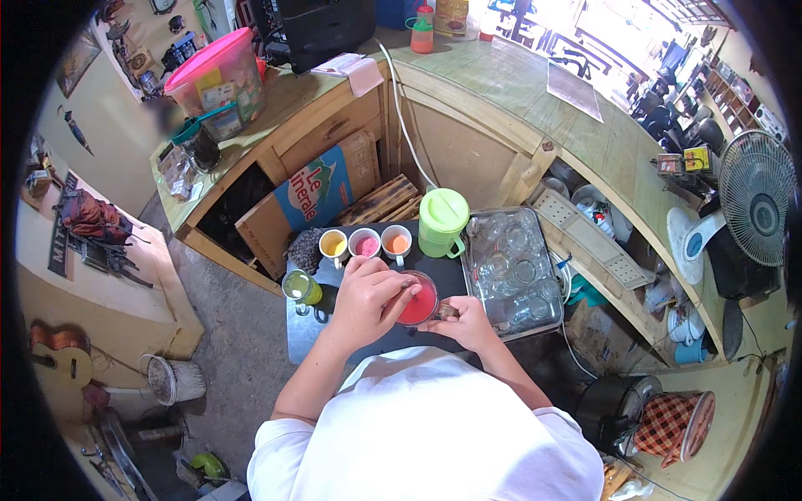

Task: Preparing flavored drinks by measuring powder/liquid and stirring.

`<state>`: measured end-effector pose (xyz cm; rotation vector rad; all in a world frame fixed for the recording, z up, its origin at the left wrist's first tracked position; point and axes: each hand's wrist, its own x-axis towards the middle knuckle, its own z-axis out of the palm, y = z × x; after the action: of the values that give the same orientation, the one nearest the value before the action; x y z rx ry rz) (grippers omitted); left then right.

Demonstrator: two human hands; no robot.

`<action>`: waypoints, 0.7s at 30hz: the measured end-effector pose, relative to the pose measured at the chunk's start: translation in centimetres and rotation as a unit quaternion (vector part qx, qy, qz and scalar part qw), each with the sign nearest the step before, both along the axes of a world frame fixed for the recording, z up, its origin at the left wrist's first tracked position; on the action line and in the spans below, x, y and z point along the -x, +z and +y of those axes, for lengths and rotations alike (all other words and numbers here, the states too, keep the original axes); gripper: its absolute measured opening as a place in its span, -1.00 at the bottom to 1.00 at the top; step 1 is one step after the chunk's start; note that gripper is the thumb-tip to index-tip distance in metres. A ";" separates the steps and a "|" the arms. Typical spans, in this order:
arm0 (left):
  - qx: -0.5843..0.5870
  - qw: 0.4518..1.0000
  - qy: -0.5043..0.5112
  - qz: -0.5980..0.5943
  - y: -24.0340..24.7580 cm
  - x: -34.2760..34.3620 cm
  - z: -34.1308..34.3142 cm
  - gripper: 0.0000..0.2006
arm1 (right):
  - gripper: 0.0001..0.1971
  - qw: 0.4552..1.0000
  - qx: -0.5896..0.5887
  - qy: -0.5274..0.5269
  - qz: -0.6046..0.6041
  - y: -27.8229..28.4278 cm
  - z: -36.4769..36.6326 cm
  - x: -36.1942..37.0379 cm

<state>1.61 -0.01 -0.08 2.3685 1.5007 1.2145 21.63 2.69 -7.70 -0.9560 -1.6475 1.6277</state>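
My left hand (368,301) is closed in a pinch over a glass mug (435,294) of red drink (420,306). Between its fingers is a thin spoon-like utensil (407,285), mostly hidden. My right hand (464,324) grips the mug by its handle side. Just beyond stand three white cups, holding yellow powder (335,244), pink powder (365,245) and orange powder (396,243). A green lidded pitcher (443,224) is to their right. On the left side of the dark table top (334,341) stands a glass mug of yellow-green drink (302,287).
A metal tray (555,323) of several upturned clear glasses lies right of the mug. A wooden counter (501,92) curves around the far side, carrying a pink-lidded container (213,79) and a fan (756,192). A white cable (404,117) hangs down its front. A bucket (177,380) stands at left.
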 end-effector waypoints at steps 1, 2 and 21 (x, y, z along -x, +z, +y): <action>0.000 1.000 -0.001 0.000 0.1 -0.1 0.1 -0.95 | -0.76 1.000 0.000 -0.001 0.000 -0.3 0.0 0.0; -0.014 1.000 0.013 0.013 0.1 -0.1 0.2 -0.95 | -0.74 0.999 0.008 -0.004 0.031 -0.9 0.1 -0.1; -0.009 0.998 0.027 0.049 0.0 0.2 0.4 -0.92 | -0.79 0.998 0.029 0.000 0.061 -1.3 0.3 -0.4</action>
<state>1.38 0.44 -0.10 2.4485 1.5982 1.1413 22.07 2.98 -9.00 -0.8668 -1.5266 1.7067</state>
